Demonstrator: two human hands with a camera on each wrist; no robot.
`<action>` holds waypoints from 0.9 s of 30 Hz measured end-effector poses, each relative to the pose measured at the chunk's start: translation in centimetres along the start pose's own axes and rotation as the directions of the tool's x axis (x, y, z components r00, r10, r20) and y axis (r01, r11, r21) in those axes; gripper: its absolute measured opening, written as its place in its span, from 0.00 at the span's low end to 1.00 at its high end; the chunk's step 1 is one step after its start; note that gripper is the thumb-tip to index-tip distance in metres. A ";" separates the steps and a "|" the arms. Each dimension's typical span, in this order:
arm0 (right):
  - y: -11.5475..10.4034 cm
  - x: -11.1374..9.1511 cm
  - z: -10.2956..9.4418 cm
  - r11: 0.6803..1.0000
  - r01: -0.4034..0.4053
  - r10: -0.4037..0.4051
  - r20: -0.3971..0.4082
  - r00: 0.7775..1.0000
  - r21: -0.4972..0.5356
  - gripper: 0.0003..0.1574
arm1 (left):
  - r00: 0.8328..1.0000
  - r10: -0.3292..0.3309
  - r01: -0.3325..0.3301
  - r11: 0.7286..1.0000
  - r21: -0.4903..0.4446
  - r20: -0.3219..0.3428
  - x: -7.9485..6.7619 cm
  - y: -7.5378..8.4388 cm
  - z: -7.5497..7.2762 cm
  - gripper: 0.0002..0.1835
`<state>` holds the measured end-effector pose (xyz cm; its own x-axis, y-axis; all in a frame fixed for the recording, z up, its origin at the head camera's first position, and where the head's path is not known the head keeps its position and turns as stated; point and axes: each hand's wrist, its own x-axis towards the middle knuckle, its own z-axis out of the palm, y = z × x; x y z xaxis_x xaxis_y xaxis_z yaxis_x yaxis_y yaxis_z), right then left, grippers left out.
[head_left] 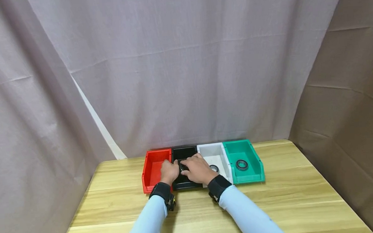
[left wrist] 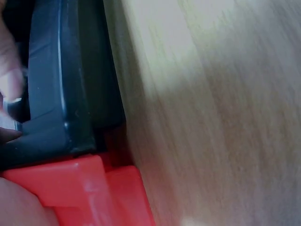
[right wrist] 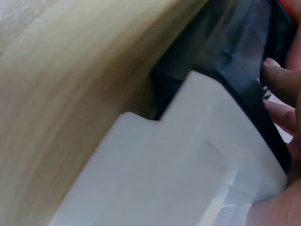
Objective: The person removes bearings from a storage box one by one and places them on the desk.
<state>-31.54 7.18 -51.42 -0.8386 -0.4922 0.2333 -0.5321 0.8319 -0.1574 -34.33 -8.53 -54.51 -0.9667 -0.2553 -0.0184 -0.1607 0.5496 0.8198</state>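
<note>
Both hands are at the black bin [head_left: 186,184], second from the left in a row of bins. My right hand [head_left: 199,168] reaches in from the right, its fingers and thumb pinching a dark ring-shaped bearing [head_left: 182,165]. On the left, my left hand [head_left: 170,172] is over the wall between the red bin [head_left: 156,155] and the black one, thumb side toward the bearing. Its fingertips are hidden, so its hold cannot be made out. In the right wrist view, right-hand fingers [right wrist: 281,81] reach past the black bin's edge. The bearing is mostly covered by the hands.
To the right, the white bin [head_left: 211,149] holds a bearing [head_left: 214,168], partly behind the right hand. The green bin [head_left: 253,176] at the row's right end holds another bearing [head_left: 241,165]. The bins stand on a wooden table [head_left: 292,195], near a hanging curtain [head_left: 179,95].
</note>
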 end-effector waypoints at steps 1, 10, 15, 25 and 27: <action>0.1 -0.2 -0.2 1.000 0.000 0.000 -0.001 1.000 0.022 0.30 | 1.000 0.001 -0.001 1.000 -0.001 -0.001 -0.2 0.2 0.0 0.22; -0.3 -1.4 -2.1 0.994 0.022 -0.021 -0.014 1.000 0.103 0.30 | 1.000 0.001 -0.001 1.000 -0.009 0.002 -0.1 -0.2 0.4 0.22; -0.7 -1.9 -2.7 0.996 0.054 -0.052 -0.022 0.998 0.076 0.30 | 1.000 0.006 -0.006 1.000 0.004 -0.017 1.8 -2.3 1.5 0.23; -1.0 -3.0 -2.9 0.996 0.081 -0.079 -0.037 0.996 0.037 0.30 | 1.000 0.001 -0.001 1.000 -0.012 -0.007 0.8 -1.4 0.8 0.22; -1.1 -3.1 -2.9 0.995 0.086 -0.084 -0.043 0.995 0.041 0.30 | 1.000 0.006 -0.006 1.000 0.012 -0.015 0.2 -0.9 0.4 0.21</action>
<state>-28.00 8.59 -49.23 -0.7849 -0.5490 0.2871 -0.6067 0.7751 -0.1764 -34.50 -8.77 -55.42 -0.9646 -0.2636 -0.0048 -0.1573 0.5608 0.8129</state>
